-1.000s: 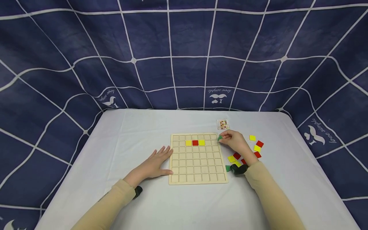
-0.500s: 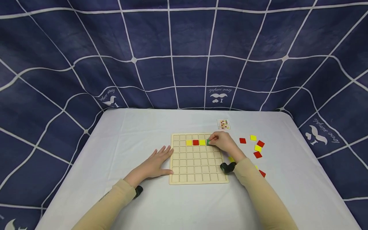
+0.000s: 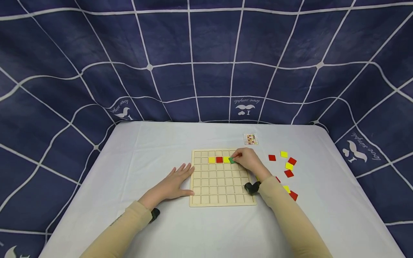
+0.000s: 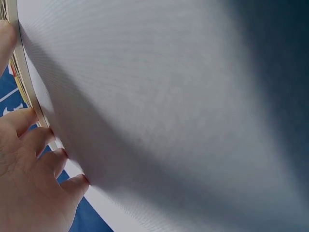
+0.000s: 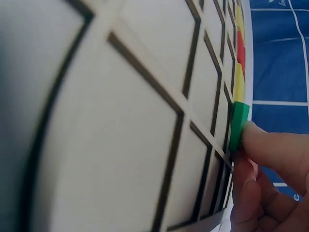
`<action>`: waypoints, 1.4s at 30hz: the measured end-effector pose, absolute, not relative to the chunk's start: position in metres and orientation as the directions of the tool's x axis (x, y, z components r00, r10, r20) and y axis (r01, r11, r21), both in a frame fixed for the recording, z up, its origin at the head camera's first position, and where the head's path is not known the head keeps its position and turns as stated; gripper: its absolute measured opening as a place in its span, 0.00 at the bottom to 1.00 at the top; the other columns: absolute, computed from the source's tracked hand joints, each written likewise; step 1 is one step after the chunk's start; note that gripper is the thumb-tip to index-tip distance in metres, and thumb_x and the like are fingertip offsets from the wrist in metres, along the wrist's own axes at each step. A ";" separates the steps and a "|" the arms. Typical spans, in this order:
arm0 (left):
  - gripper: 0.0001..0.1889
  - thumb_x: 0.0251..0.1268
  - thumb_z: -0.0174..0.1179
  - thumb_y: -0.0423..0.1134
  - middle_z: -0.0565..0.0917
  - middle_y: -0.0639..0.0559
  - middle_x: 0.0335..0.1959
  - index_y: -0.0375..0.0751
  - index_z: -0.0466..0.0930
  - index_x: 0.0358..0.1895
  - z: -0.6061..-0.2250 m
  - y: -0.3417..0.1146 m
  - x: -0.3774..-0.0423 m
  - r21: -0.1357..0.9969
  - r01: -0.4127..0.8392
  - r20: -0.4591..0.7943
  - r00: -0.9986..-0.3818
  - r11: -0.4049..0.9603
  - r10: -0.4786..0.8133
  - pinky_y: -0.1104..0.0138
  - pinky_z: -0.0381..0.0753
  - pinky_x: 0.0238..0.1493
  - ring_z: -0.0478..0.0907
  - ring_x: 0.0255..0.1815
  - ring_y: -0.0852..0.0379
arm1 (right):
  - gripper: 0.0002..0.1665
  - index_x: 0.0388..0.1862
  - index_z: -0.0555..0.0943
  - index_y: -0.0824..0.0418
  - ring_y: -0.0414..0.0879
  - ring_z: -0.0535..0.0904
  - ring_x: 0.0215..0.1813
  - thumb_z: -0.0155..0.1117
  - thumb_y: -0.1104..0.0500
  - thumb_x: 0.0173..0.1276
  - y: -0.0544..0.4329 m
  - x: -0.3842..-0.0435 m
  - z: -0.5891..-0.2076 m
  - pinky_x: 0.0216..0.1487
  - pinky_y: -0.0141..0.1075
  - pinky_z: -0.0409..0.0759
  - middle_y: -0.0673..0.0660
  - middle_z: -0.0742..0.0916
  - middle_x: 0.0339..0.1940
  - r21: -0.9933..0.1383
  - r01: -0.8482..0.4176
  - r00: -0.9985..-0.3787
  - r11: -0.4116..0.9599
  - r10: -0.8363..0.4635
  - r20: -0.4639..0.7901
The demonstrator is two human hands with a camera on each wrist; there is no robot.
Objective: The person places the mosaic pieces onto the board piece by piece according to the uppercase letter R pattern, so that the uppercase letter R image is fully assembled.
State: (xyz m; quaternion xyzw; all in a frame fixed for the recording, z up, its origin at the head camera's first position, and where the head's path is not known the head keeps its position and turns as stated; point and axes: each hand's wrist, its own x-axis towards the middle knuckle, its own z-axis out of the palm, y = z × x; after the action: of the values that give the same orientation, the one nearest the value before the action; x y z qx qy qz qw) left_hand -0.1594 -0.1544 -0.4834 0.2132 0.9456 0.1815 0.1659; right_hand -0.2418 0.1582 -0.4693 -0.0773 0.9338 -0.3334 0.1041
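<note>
A wooden grid board (image 3: 221,182) lies on the white table. In its second row from the back sit a yellow tile (image 3: 211,160), a red tile (image 3: 219,159) and another yellow tile (image 3: 226,159), side by side. My right hand (image 3: 248,158) pinches a green tile (image 3: 231,160) just right of that second yellow one. In the right wrist view the green tile (image 5: 239,125) stands tilted at the board, thumb and finger at its near end. My left hand (image 3: 173,183) lies with fingers spread, their tips at the board's left edge.
Several loose red and yellow tiles (image 3: 289,173) lie right of the board, some partly hidden by the right forearm. A small printed pattern card (image 3: 250,139) lies behind the board's back right corner. A dark blue checked cloth (image 3: 209,82) hangs behind the table.
My right hand has moved left from the board's right edge, carrying the green tile to the row beside the second yellow tile. The left hand has stayed in place.
</note>
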 end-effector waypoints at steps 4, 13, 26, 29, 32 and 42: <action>0.51 0.57 0.66 0.62 0.50 0.44 0.81 0.42 0.52 0.78 -0.482 -0.154 -0.158 0.416 0.339 -0.246 -0.852 0.844 0.463 0.43 0.41 0.79 0.42 0.82 0.43 | 0.05 0.37 0.87 0.59 0.44 0.78 0.34 0.67 0.60 0.68 0.156 -0.240 -0.471 0.40 0.36 0.78 0.54 0.87 0.31 -0.636 -0.074 -0.968 0.768 -0.208 -0.138; 0.52 0.56 0.66 0.63 0.50 0.45 0.81 0.43 0.52 0.79 -0.481 -0.155 -0.158 0.402 0.338 -0.247 -0.855 0.851 0.457 0.43 0.42 0.79 0.42 0.82 0.43 | 0.10 0.40 0.86 0.60 0.44 0.76 0.34 0.68 0.54 0.67 0.152 -0.238 -0.469 0.39 0.36 0.76 0.54 0.85 0.33 -0.627 -0.060 -0.966 0.777 -0.204 -0.160; 0.52 0.56 0.66 0.63 0.49 0.46 0.81 0.44 0.51 0.79 -0.481 -0.155 -0.158 0.414 0.332 -0.247 -0.856 0.848 0.455 0.44 0.41 0.80 0.41 0.82 0.44 | 0.08 0.35 0.85 0.61 0.45 0.75 0.32 0.71 0.56 0.63 0.153 -0.240 -0.466 0.34 0.33 0.74 0.54 0.84 0.30 -0.617 -0.026 -0.968 0.787 -0.173 -0.180; 0.52 0.56 0.66 0.63 0.49 0.46 0.81 0.43 0.51 0.79 -0.481 -0.155 -0.158 0.414 0.334 -0.244 -0.856 0.847 0.457 0.44 0.41 0.79 0.41 0.82 0.44 | 0.07 0.35 0.84 0.61 0.45 0.75 0.32 0.70 0.58 0.64 0.154 -0.241 -0.466 0.34 0.32 0.73 0.54 0.84 0.30 -0.631 -0.007 -0.964 0.776 -0.173 -0.201; 0.52 0.56 0.66 0.62 0.49 0.46 0.81 0.43 0.51 0.79 -0.481 -0.156 -0.158 0.411 0.341 -0.240 -0.854 0.845 0.462 0.43 0.41 0.79 0.41 0.82 0.44 | 0.08 0.37 0.84 0.62 0.45 0.76 0.33 0.69 0.59 0.64 0.154 -0.241 -0.464 0.35 0.33 0.74 0.55 0.84 0.32 -0.654 -0.001 -0.956 0.756 -0.192 -0.221; 0.51 0.58 0.65 0.62 0.49 0.45 0.81 0.42 0.51 0.79 -0.483 -0.155 -0.159 0.418 0.353 -0.236 -0.847 0.837 0.476 0.43 0.41 0.79 0.41 0.82 0.42 | 0.15 0.41 0.82 0.61 0.45 0.75 0.36 0.73 0.54 0.61 0.150 -0.240 -0.466 0.40 0.35 0.75 0.55 0.83 0.36 -0.665 0.003 -0.950 0.746 -0.206 -0.236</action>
State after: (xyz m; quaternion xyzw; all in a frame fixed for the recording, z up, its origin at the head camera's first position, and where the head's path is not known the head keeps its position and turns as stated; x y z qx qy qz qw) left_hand -0.1592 -0.1550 -0.4829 0.2196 0.9436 0.1823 0.1677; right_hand -0.2398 0.1496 -0.4664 -0.0551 0.9225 -0.3518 0.1490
